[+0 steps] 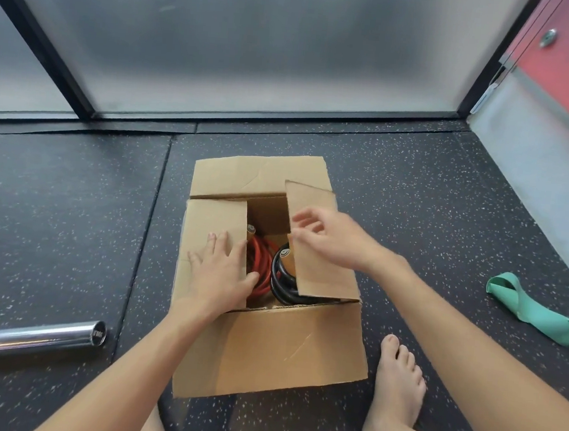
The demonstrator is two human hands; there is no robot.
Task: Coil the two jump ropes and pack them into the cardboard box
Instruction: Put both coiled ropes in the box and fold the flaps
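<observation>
A cardboard box (pixel 274 352) stands on the dark speckled floor in front of me. Inside it lie a coiled red jump rope (pixel 260 268) and a coiled black jump rope (pixel 282 285), each with a pale handle end showing. My left hand (pixel 218 273) lies flat on the left flap, fingers straight, thumb curled over the flap's inner edge. My right hand (pixel 329 238) is on the right flap, pinching its inner edge between thumb and fingers. The far flap and the near flap lie folded outward.
A chrome barbell end (pixel 35 332) lies on the floor at the left. A green resistance band (pixel 536 311) lies at the right. My bare foot (pixel 395 386) rests beside the box's right corner. Frosted glass panels and a grey wall base close off the far side.
</observation>
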